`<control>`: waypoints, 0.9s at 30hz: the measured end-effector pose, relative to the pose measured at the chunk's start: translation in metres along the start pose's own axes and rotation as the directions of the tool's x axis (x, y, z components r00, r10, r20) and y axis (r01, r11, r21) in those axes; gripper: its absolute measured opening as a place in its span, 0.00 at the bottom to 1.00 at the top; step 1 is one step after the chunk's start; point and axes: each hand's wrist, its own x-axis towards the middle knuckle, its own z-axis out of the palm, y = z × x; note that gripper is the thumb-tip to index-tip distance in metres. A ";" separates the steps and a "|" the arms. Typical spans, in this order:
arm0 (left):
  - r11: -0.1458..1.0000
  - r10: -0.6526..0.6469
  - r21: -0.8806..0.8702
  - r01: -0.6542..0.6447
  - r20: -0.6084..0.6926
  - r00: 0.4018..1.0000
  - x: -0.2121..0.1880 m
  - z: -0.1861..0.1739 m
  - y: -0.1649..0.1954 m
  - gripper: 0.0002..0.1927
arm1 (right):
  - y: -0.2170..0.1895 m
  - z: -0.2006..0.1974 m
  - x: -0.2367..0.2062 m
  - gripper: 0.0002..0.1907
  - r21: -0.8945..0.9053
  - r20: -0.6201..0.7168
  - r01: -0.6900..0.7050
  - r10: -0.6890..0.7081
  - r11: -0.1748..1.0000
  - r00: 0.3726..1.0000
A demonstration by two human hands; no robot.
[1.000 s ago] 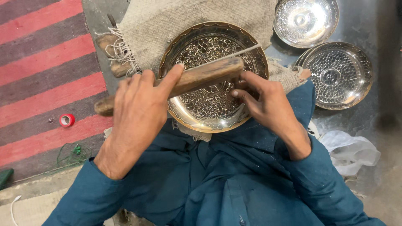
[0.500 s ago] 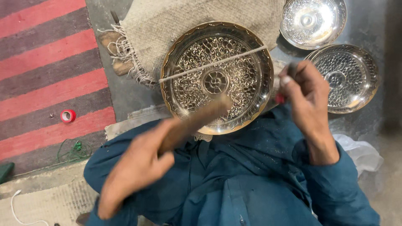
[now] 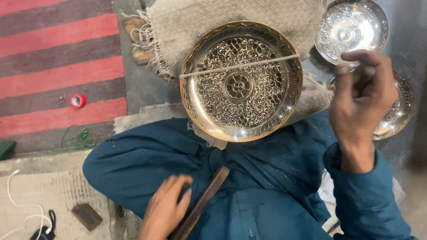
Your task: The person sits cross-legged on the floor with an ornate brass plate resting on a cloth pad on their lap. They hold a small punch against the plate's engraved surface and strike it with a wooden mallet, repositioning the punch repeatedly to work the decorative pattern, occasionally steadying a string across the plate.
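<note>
The head view looks straight down on a person in dark blue clothing seated over a large round brass tray (image 3: 242, 82), its floor cut with fine scrolling ornament around a central flower. The tray rests on a piece of coarse burlap cloth (image 3: 249, 18) and overlaps the person's lap at its lower rim. A thin metal rod (image 3: 240, 66) lies across the tray's upper half, running from the left rim to the right rim at a slight tilt. The left hand (image 3: 165, 206) is low in the frame, against the blue clothing, its fingers closed around a dark wooden stick (image 3: 202, 202) that slants up and to the right, its upper end well short of the tray. The right hand (image 3: 362, 95) is raised to the right of the tray, fingers curled together with the thumb and forefinger pinched; whether it grips anything I cannot tell, as nothing shows clearly between them. Behind that hand sit 2 smaller silver bowls: 1 upper bowl (image 3: 351, 29) just beyond the cloth's edge, and a lower bowl (image 3: 398, 113) partly hidden by the hand. To the left lies a red and grey striped rug (image 3: 58, 58) with a small red tape roll (image 3: 78, 101) on it. A small dark block (image 3: 86, 216) lies on a pale mat at the lower left.
</note>
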 end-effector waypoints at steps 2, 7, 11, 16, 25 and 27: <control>0.984 0.010 -0.170 -0.053 -0.244 0.970 0.023 0.008 0.029 0.07 | 0.009 0.004 0.010 0.05 0.181 0.095 0.032 -0.050 0.983 0.994; 0.878 -0.107 -0.466 -0.111 -0.416 0.903 0.077 0.028 0.092 0.11 | 0.017 0.024 0.039 0.04 0.319 0.337 -0.142 0.028 0.937 0.941; 0.828 -0.131 -0.546 -0.130 -0.413 0.901 0.091 0.038 0.112 0.13 | 0.024 0.031 0.050 0.14 0.361 0.514 -0.188 -0.027 0.913 0.857; 0.800 -0.078 -0.542 -0.258 -0.521 0.850 0.101 0.028 0.107 0.09 | 0.031 0.035 0.055 0.12 0.295 0.481 -0.078 -0.078 0.952 0.873; 0.842 0.053 -0.368 -0.395 -0.671 0.740 0.155 -0.027 0.082 0.06 | 0.024 0.028 0.049 0.11 0.254 0.491 -0.133 -0.009 0.958 0.871; 0.814 0.044 -0.402 -0.419 -0.677 0.735 0.156 -0.022 0.082 0.07 | 0.022 0.025 0.045 0.12 0.276 0.463 -0.170 0.025 0.946 0.886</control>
